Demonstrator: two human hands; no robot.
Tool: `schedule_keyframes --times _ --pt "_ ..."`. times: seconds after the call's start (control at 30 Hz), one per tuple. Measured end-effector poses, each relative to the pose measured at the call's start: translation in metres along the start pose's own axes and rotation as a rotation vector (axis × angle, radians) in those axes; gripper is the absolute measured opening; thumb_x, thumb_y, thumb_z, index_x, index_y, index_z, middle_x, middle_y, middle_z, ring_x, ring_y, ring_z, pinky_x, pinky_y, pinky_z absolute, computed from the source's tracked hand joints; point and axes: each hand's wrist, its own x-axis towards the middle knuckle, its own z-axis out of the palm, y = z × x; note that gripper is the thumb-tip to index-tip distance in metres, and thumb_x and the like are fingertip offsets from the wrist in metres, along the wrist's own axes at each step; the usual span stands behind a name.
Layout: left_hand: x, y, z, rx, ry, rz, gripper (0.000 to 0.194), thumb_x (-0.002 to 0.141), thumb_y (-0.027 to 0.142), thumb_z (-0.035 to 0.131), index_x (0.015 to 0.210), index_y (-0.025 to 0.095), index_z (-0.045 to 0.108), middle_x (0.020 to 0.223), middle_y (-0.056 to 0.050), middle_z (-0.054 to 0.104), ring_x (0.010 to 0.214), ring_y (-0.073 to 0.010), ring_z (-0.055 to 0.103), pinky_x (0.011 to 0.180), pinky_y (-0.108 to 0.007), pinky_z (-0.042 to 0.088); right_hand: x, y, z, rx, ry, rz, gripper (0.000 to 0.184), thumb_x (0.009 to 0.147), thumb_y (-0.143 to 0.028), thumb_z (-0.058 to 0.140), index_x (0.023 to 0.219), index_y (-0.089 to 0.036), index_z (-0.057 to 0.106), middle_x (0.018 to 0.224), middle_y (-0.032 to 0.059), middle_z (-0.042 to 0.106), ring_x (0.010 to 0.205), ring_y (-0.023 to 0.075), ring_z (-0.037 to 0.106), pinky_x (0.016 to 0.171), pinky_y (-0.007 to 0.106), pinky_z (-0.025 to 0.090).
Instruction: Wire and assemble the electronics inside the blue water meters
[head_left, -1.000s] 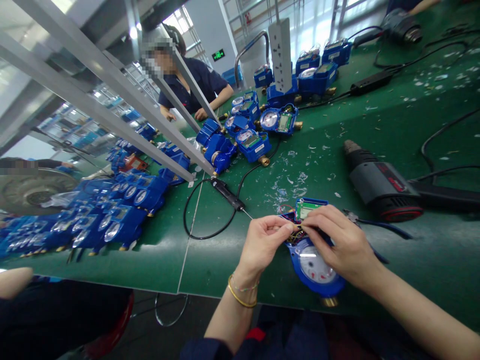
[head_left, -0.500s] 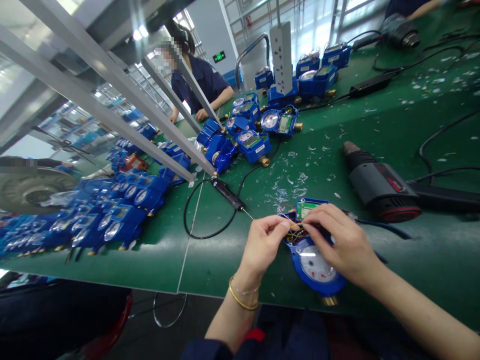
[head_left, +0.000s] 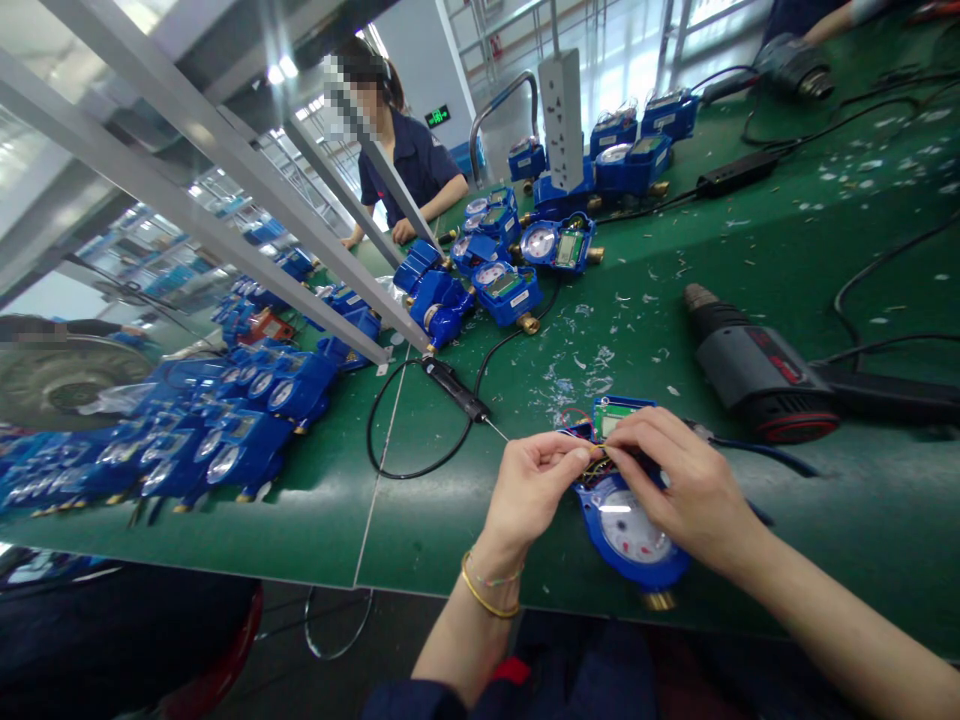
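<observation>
A blue water meter point(head_left: 634, 535) with a round dial and a brass fitting lies on the green bench right below me. Its upper housing is uncovered, showing a green circuit board point(head_left: 616, 414) and thin coloured wires. My left hand point(head_left: 529, 480) pinches thin wires between thumb and forefinger at the left side of the housing. From the right, my right hand point(head_left: 679, 475) pinches the same yellowish wires, its fingertips nearly meeting the left ones. The wire ends are mostly hidden by my fingers.
A heat gun point(head_left: 765, 375) lies to the right. Left of my hands is a black electric screwdriver point(head_left: 454, 388) with a looped cable. Several blue meters point(head_left: 506, 290) stand beyond, more fill the left side. Slanted metal posts point(head_left: 300, 235) cross the left; a co-worker point(head_left: 412, 165) sits opposite.
My left fingertips have shifted slightly right, closer to the right ones, on the wires. The right hand has barely moved. The co-worker opposite has shifted posture a little.
</observation>
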Motion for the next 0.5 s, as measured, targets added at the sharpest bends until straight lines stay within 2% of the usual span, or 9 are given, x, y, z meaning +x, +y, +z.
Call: schedule_keyframes --times 0.37,0.5 --pt "0.0011 -0.0013 0.0061 0.049 0.036 -0.009 0.029 0.072 0.04 0.077 0.073 0.012 0.072 0.065 -0.002 0.065 0.061 -0.0108 0.052 0.062 -0.024 0.04 0.0006 -0.0008 0.0004 -0.005 -0.017 0.004 0.008 0.092 -0.011 0.053 0.092 -0.018 0.056 0.088 0.0062 0.06 0.086 0.0185 0.055 0.078 0.035 0.046" --pt "0.0012 0.0002 0.0046 0.081 0.067 0.068 0.037 0.083 0.05 0.063 0.075 0.014 0.07 0.054 0.004 0.048 0.053 -0.0082 0.038 0.054 -0.022 0.031 0.0006 -0.0009 0.0006 0.01 -0.015 0.019 0.007 0.091 -0.011 0.054 0.091 -0.018 0.056 0.088 0.006 0.06 0.086 0.0186 0.055 0.078 0.035 0.046"
